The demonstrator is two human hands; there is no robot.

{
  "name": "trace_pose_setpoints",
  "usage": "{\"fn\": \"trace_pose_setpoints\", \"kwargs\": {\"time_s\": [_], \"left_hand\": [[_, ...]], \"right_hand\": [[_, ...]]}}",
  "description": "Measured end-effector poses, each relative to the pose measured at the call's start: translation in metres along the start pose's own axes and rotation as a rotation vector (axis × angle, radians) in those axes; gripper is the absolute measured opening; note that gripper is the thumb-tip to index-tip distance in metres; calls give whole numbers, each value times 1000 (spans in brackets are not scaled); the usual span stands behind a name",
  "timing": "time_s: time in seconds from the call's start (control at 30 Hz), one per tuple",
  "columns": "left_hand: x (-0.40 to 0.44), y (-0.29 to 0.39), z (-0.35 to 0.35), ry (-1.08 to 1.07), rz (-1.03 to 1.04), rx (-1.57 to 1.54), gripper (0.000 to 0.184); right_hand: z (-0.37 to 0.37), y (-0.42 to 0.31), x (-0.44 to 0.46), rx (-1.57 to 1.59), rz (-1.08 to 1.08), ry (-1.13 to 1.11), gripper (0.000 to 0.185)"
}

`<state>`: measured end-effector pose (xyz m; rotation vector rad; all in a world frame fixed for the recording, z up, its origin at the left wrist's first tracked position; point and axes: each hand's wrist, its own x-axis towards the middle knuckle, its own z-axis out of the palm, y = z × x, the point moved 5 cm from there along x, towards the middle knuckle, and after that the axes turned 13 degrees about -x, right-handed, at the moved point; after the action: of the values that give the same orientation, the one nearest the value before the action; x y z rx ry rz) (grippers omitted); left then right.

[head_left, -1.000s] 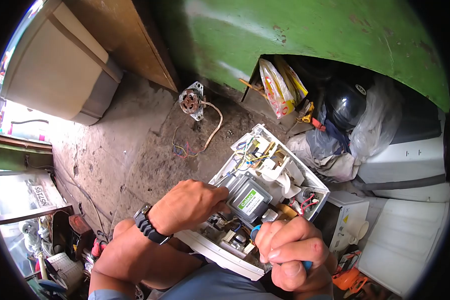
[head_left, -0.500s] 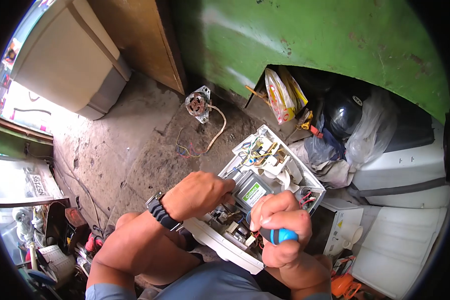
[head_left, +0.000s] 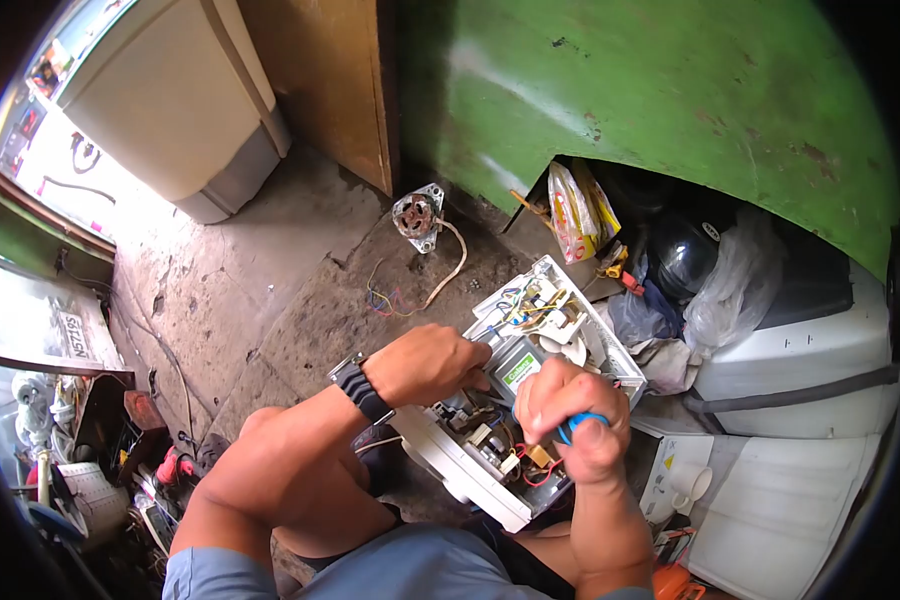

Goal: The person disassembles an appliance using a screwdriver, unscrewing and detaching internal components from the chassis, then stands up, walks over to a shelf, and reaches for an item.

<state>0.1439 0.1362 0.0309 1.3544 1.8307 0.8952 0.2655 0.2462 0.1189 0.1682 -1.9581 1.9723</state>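
Note:
A white appliance housing point(head_left: 450, 462) lies open on the floor by my legs, with wires and circuit parts inside. On it sits a grey metal box point(head_left: 512, 362) with a green and white label. My left hand point(head_left: 438, 366), wearing a black watch, has its fingers closed at the left edge of the grey box; whatever they pinch is hidden. My right hand point(head_left: 573, 412) is wrapped round a blue-handled tool point(head_left: 574, 428) above the box's lower right side. The tool's tip is hidden by my hand.
A round motor point(head_left: 417, 216) with a pale cable lies on the floor beyond the housing. At the right are plastic bags point(head_left: 735, 270), a black helmet point(head_left: 682, 250) and white panels point(head_left: 782, 500). Assorted parts and tools point(head_left: 90, 500) are piled at the lower left.
The view has shifted, so the scene sits lower and further right. My right hand has turned about the blue handle, and red wires in the housing now show more. My left hand keeps by the box.

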Motion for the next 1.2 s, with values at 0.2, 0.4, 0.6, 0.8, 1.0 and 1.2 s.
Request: {"fn": "trace_pose_setpoints", "kwargs": {"time_s": [0.2, 0.4, 0.6, 0.8, 1.0, 1.2], "left_hand": [[0, -6, 6, 0, 10, 32, 26], [-5, -5, 8, 36, 6, 31, 31], [-8, -2, 8, 50, 6, 35, 33], [-10, -9, 17, 111, 56, 40, 32], [-7, -13, 21, 134, 0, 75, 38], [-1, -18, 26, 168, 36, 30, 42]], "right_hand": [[5, 11, 16, 128, 1, -80, 39], [23, 6, 3, -56, -127, 199, 28], [12, 4, 6, 17, -57, 53, 41], [19, 4, 1, -18, -45, 228, 31], [23, 15, 22, 283, 7, -233, 45], [34, -12, 18, -254, 29, 240, 27]]}}
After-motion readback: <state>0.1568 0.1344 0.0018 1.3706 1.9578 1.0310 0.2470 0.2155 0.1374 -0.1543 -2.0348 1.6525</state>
